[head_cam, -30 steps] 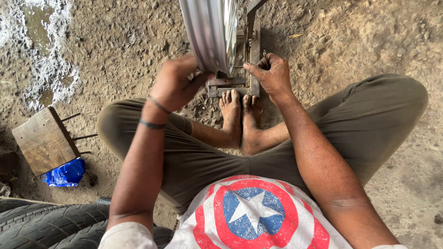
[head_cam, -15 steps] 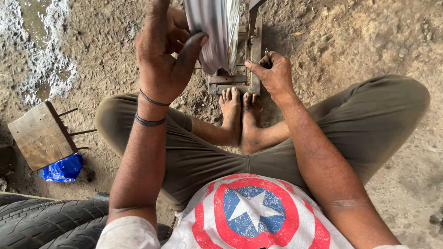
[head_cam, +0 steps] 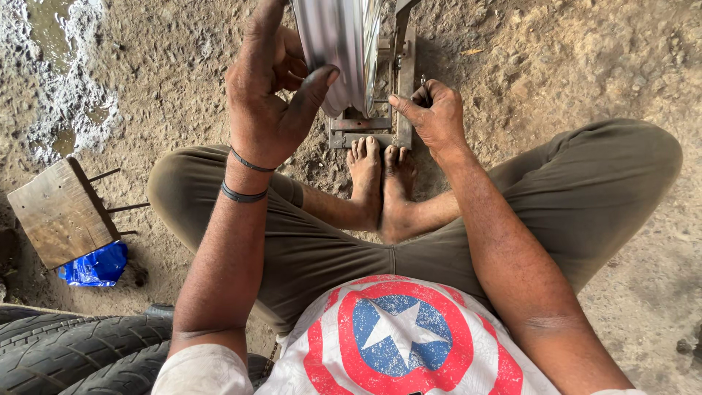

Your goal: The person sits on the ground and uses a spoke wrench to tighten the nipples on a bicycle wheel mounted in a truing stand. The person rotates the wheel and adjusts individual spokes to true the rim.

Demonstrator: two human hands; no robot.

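Note:
A shiny metal wheel rim (head_cam: 340, 44) stands upright in a rusty metal stand (head_cam: 380, 124) on the dirt ground in front of my crossed legs. My left hand (head_cam: 267, 95) is raised against the rim's left side, thumb pressed on its surface. My right hand (head_cam: 431, 113) rests on the stand's right upright, its fingers pinched on a small thin metal tool (head_cam: 423, 82). My bare feet (head_cam: 380, 183) touch the base of the stand.
A small wooden stool (head_cam: 62, 212) lies tipped at the left with a blue plastic bag (head_cam: 95, 265) beside it. Black tyres (head_cam: 80, 351) lie at the lower left. A wet foamy patch (head_cam: 51, 80) covers the upper left ground.
My left hand has risen from the rim's lower edge to higher on its left side. The right hand has stayed at the stand.

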